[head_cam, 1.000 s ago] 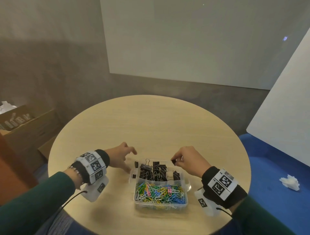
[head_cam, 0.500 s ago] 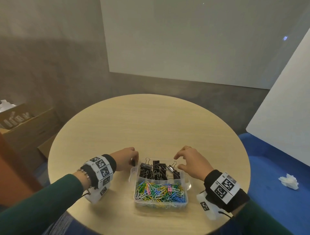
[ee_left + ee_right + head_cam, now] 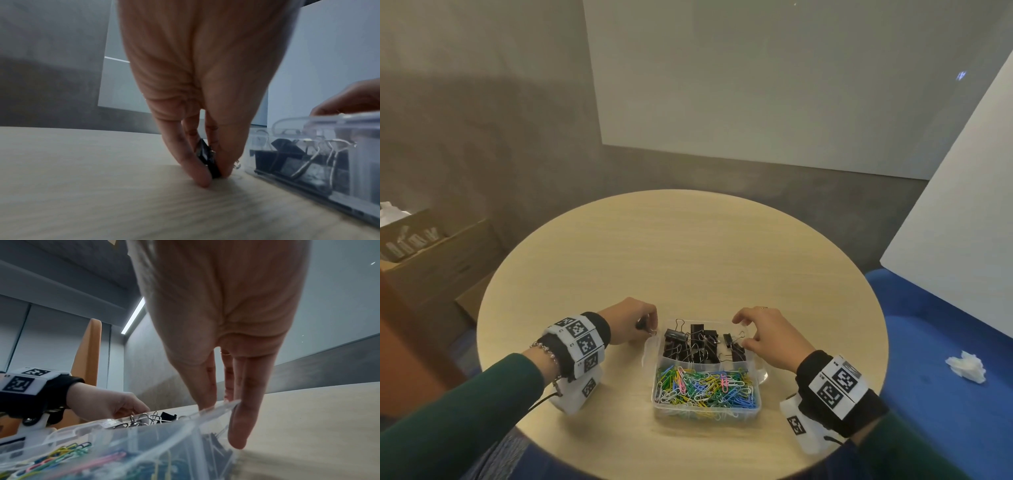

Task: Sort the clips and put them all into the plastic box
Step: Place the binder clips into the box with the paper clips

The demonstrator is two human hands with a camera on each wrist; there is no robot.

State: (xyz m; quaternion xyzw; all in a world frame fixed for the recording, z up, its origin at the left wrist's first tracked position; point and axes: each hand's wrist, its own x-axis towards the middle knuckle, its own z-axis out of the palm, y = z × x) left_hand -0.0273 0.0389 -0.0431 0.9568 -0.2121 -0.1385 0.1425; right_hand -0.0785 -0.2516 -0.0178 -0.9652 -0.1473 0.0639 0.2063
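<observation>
A clear plastic box [image 3: 756,406] sits near the table's front edge. Its far compartment holds several black binder clips [image 3: 697,342]; its near compartment holds coloured paper clips [image 3: 705,387]. My left hand [image 3: 643,323] pinches a small black binder clip [image 3: 207,160] between thumb and fingers, low on the table just left of the box [image 3: 320,162]. My right hand [image 3: 748,334] reaches over the box's far right corner with fingers straight, and its fingertips [image 3: 238,438] touch the rim [image 3: 216,408]. It holds nothing.
The round wooden table [image 3: 688,257] stretches beyond the box. Cardboard boxes [image 3: 431,260] stand on the floor at the left. A blue seat [image 3: 935,359] with a crumpled white tissue [image 3: 965,366] is at the right. White panels stand behind.
My left hand closed on the small binder clip beside the box's left side. My right hand dropped its clip into the far compartment, opened, and settled on the box's right corner.
</observation>
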